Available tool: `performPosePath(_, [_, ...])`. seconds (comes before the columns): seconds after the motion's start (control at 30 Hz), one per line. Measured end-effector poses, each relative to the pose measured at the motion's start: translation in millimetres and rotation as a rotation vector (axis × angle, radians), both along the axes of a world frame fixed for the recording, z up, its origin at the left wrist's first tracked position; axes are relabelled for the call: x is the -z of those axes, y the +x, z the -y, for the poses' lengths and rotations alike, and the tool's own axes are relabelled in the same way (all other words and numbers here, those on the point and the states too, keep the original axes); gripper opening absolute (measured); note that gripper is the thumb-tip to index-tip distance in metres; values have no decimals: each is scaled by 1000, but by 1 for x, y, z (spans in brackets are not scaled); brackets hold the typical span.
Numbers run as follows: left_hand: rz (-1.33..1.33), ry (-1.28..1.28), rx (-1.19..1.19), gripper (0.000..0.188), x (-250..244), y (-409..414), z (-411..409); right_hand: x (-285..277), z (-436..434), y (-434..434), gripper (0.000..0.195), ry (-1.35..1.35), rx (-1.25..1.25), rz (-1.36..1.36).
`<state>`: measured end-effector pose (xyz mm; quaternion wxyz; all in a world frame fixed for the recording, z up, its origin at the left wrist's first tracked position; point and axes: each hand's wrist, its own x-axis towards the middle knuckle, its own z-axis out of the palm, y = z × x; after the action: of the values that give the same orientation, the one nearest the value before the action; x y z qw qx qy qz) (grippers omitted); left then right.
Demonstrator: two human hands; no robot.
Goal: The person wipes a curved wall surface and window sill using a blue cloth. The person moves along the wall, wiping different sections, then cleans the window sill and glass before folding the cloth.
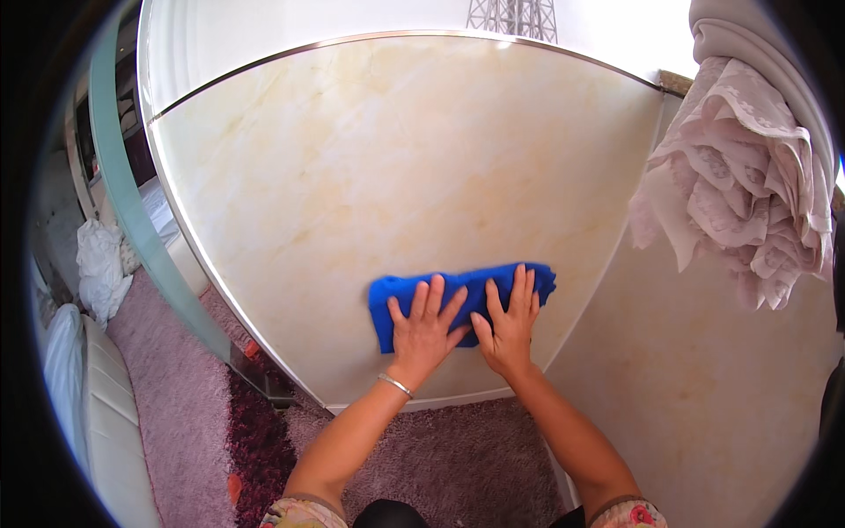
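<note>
A blue cloth point(462, 290) is spread flat against the lower part of a cream, marbled wall panel point(409, 158). My left hand point(424, 330) presses on the cloth's left half with fingers spread, a silver bangle around the wrist. On the right half lies my right hand point(509, 330), its fingers over the cloth and pointing up. The palms partly reach below the cloth's lower edge. Both hands lie side by side, slightly apart.
Gathered pale pink curtains point(739, 178) hang at the right. A metal trim point(396, 34) tops the panel. A mirror or glass edge point(152, 251) stands at the left. Purple shaggy carpet point(449, 462) covers the floor. A cream upholstered edge point(112, 409) lies lower left, beyond it a white bundle point(99, 270).
</note>
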<state>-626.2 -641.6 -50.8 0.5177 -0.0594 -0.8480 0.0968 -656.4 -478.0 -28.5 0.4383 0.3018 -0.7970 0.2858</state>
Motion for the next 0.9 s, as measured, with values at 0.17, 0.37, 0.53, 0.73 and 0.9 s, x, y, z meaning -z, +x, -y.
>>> performPosePath(0.17, [-70,120,12,73,-70,11,29,-54,44,-4,42,-72,33,-176])
performPosePath(0.37, [-99,-4,-42,64,2,18,61,13,59,-9,38,93,26,-263])
performPosePath(0.53, [-23,-63,-48,64,43,29,74,47,56,3,41,217,30,-202])
performPosePath(0.73, [-67,31,-28,68,-65,40,107,-54,94,20,44,92,2,-253])
performPosePath(0.9, [-172,43,-34,64,-74,42,120,-59,120,15,41,30,12,-342])
